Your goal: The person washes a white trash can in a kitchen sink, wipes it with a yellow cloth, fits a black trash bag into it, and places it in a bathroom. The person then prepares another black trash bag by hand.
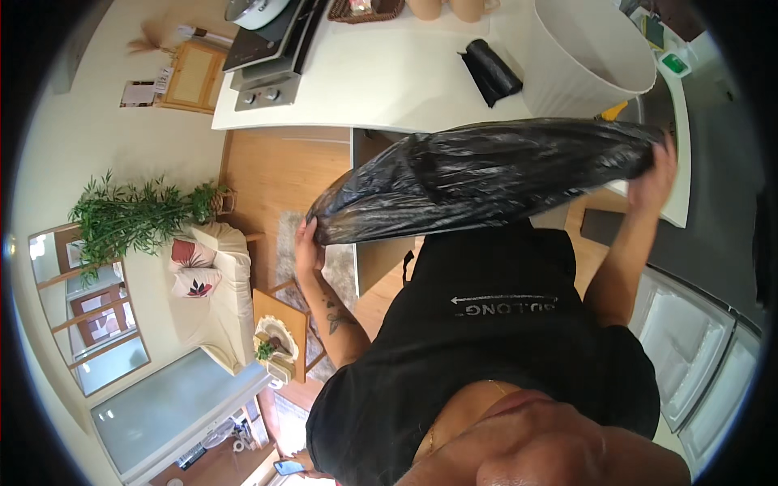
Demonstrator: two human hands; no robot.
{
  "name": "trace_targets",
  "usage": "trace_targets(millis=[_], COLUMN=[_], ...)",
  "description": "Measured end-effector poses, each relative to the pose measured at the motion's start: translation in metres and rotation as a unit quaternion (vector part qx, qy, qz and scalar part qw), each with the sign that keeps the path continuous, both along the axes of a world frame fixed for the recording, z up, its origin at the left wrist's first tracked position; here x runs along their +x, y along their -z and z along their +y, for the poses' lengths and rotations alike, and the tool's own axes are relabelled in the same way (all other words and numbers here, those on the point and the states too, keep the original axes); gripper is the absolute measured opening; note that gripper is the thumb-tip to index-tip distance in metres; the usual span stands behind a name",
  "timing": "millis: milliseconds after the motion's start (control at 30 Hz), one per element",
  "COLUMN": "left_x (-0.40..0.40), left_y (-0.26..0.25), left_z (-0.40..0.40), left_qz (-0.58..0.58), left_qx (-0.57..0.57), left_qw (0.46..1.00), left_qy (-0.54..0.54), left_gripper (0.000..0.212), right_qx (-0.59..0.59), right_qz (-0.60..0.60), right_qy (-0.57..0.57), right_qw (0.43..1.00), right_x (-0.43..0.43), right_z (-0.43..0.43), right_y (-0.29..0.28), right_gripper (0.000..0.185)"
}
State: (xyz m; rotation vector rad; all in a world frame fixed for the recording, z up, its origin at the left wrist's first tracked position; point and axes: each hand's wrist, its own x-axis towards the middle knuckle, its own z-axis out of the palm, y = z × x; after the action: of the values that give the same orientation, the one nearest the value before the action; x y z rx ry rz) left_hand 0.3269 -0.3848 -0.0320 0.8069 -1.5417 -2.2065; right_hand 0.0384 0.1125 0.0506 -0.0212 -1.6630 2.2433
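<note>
A black plastic bag (486, 176) is stretched sideways between my two hands, in front of my torso and along the counter's near edge. My left hand (310, 246) grips its left end, thumb on top. At the other end, my right hand (653, 170) holds the bunched plastic near the counter's right corner. Beyond the bag, a roll of black plastic bags (491, 73) lies on the white counter (389, 73), its loose end ragged. To the right of that roll stands a tall whitish ribbed bin (583, 61) with an open top. The bag hides part of the counter edge.
A cooktop (267, 54) bears a white lidded pot (255, 12) at the counter's left. A wicker basket (364, 13) and beige mugs (447, 9) stand at the back. Behind the bin is a sink area (659, 115). At lower left, another person's hand (310, 466) holds a phone.
</note>
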Motion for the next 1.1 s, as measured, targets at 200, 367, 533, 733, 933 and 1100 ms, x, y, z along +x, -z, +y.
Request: trace_targets(millis=[200, 367, 533, 733, 933, 1100], left_x=[0.012, -0.038, -0.043, -0.179, -0.201, -0.152], left_y=[-0.002, 0.066, 0.057, 0.011, 0.014, 0.009], left_z=[-0.048, 0.032, 0.130, 0.172, 0.157, 0.113], left_qz=[0.321, 0.057, -0.120, 0.032, 0.013, -0.022], left_qx=[0.080, 0.135, 0.082, 0.113, 0.086, 0.022], left_qw=[0.939, 0.989, 0.962, 0.959, 0.983, 0.999], left_qy=[0.090, -0.034, 0.231, 0.258, 0.163, 0.043], left_gripper=[0.057, 0.055, 0.053, 0.050, 0.048, 0.046], right_qx=[-0.044, 0.135, 0.423, 0.362, 0.358, 0.347], right_qz=[0.186, 0.195, -0.196, 0.016, -0.014, -0.071], right_qy=[-0.339, -0.469, -0.504, -0.517, -0.527, -0.509], right_qw=[0.921, 0.851, 0.727, 0.776, 0.771, 0.785], right_x=[0.013, 0.011, 0.016, 0.032, 0.012, -0.014], right_z=[0.049, 0.000, -0.043, -0.090, -0.078, -0.056], right_y=[-0.067, -0.023, 0.025, 0.000, 0.016, 0.027], right_gripper=[0.056, 0.054, 0.036, 0.048, 0.038, 0.025])
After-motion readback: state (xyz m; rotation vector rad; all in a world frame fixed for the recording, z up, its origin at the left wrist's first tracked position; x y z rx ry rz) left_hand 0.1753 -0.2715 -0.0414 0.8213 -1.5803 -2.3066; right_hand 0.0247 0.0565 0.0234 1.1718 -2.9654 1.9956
